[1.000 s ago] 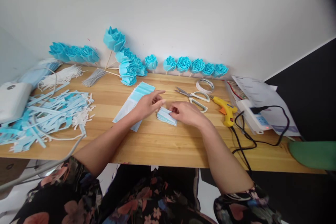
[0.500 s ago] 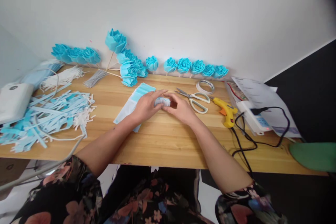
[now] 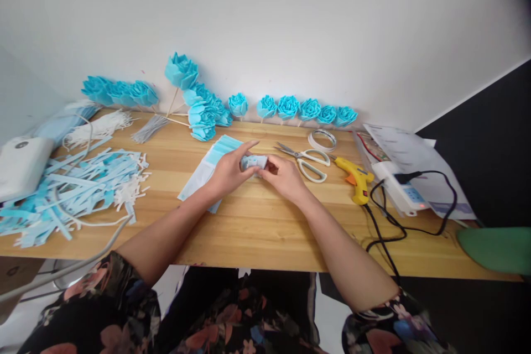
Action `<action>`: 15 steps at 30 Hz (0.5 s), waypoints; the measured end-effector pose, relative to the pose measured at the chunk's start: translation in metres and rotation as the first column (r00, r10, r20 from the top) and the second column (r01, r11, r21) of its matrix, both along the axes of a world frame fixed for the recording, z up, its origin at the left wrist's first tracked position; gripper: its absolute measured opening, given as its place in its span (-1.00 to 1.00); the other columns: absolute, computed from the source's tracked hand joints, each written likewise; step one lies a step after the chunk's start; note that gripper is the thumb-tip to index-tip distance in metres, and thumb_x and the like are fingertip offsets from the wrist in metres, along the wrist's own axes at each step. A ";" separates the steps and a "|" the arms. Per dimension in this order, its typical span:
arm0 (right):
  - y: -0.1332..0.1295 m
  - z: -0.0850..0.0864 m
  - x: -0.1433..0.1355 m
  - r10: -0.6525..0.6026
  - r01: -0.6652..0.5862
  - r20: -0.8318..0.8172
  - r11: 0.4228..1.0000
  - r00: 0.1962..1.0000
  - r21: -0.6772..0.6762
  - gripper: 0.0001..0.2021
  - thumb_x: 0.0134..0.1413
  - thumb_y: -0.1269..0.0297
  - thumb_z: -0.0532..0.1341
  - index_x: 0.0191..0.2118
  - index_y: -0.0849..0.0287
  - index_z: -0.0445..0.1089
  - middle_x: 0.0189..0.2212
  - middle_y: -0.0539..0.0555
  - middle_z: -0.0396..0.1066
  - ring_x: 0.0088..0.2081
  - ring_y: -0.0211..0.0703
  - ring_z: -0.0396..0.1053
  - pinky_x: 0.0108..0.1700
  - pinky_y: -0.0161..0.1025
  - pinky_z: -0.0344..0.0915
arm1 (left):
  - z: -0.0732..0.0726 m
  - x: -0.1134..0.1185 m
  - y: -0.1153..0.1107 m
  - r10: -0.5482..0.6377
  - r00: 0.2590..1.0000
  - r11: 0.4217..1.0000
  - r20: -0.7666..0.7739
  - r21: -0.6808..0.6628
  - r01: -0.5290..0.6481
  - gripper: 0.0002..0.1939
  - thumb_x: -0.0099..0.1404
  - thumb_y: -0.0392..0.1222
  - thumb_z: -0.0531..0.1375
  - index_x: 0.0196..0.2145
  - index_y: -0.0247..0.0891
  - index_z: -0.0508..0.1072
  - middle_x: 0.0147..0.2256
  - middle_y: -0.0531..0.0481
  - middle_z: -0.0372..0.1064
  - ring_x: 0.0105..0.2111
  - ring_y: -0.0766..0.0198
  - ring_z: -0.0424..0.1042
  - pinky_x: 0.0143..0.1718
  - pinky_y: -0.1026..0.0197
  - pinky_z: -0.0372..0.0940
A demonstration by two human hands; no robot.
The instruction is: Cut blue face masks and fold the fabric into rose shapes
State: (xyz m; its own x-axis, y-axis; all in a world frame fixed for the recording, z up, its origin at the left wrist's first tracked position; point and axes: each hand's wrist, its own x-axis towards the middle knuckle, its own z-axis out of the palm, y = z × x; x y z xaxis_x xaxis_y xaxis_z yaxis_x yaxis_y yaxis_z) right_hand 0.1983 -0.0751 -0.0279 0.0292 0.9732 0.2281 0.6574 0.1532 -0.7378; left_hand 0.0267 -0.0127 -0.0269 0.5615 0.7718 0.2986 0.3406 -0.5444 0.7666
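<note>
Between my two hands is a small folded piece of pale blue mask fabric (image 3: 254, 162). My left hand (image 3: 229, 170) grips its left end, thumb beneath and index finger stretched out above. With thumb and fingers, my right hand (image 3: 285, 177) pinches its right end. Blue and white mask sheets (image 3: 199, 177) lie flat on the table, partly under my left hand and wrist. Just right of my right hand rest scissors (image 3: 309, 163) with white handles, blades pointing left.
Blue fabric flowers (image 3: 288, 108) line the wall. Cut strips (image 3: 91, 182) are heaped at left beside a white device (image 3: 25, 166). At right lie a tape roll (image 3: 322, 141), a yellow glue gun (image 3: 360, 180), a power strip (image 3: 400, 188) with black cords, and a green object (image 3: 495, 249).
My right fingers have shifted slightly on the folded piece, and more of it shows between my hands. The whole view has tipped a little, so the table sits lower.
</note>
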 end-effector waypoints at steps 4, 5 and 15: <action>-0.001 0.001 -0.001 -0.010 0.017 -0.114 0.998 0.993 0.062 -0.73 0.07 0.29 0.24 -0.07 0.10 0.44 -0.29 0.03 0.51 -0.29 -0.18 0.42 -0.19 -0.25 0.32 | 0.002 0.000 0.001 0.029 0.996 0.997 0.089 -0.068 -0.023 -0.52 0.17 -0.20 0.22 0.07 -0.26 0.43 -0.01 -0.12 0.46 -0.07 0.13 0.44 -0.03 0.17 0.31; -0.001 0.002 -0.001 -0.033 0.044 -0.123 0.995 0.992 0.090 -0.71 0.07 0.29 0.24 -0.04 0.09 0.43 -0.27 0.04 0.51 -0.27 -0.16 0.43 -0.16 -0.22 0.33 | 0.002 0.000 0.002 0.028 0.993 0.994 0.116 -0.109 -0.015 -0.58 0.17 -0.17 0.23 0.00 -0.27 0.47 -0.04 -0.11 0.48 -0.07 0.12 0.45 -0.03 0.16 0.31; -0.007 0.011 0.001 -0.164 0.166 -0.031 0.946 0.986 0.279 -0.84 0.09 0.24 0.25 -0.18 0.08 0.40 -0.21 0.08 0.52 -0.12 -0.04 0.44 -0.01 -0.10 0.30 | 0.006 0.002 0.001 0.096 0.929 0.826 0.357 -0.549 0.126 -0.53 0.00 0.05 0.35 -0.22 -0.36 0.49 -0.35 -0.05 0.48 -0.43 0.27 0.41 -0.45 0.26 0.32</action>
